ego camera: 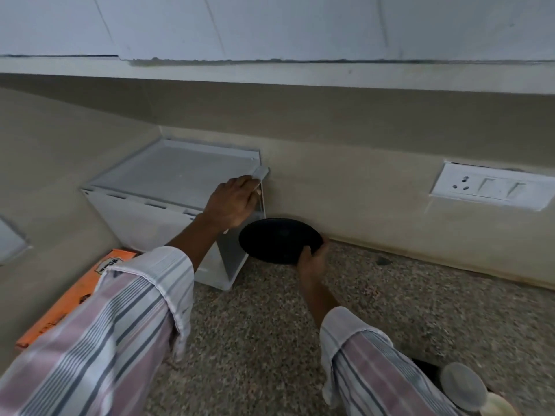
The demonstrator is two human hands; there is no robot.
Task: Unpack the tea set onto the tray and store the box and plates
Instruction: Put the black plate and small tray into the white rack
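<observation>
A white cabinet-like container [168, 178] stands in the corner of the speckled counter [270, 340]. My left hand [232, 202] grips its right front edge, where a thin door or panel is held open. My right hand [312, 261] holds a black plate [277, 238] by its near rim, tilted, right beside the container's open right side. An orange box [72, 298] lies flat on the counter at the left, partly hidden by my left sleeve.
The beige wall runs close behind the container, with a white socket and switch plate [492, 187] at the right. A cream ledge overhangs above. A pale round lid and a cup-like thing [464, 385] sit at the bottom right edge.
</observation>
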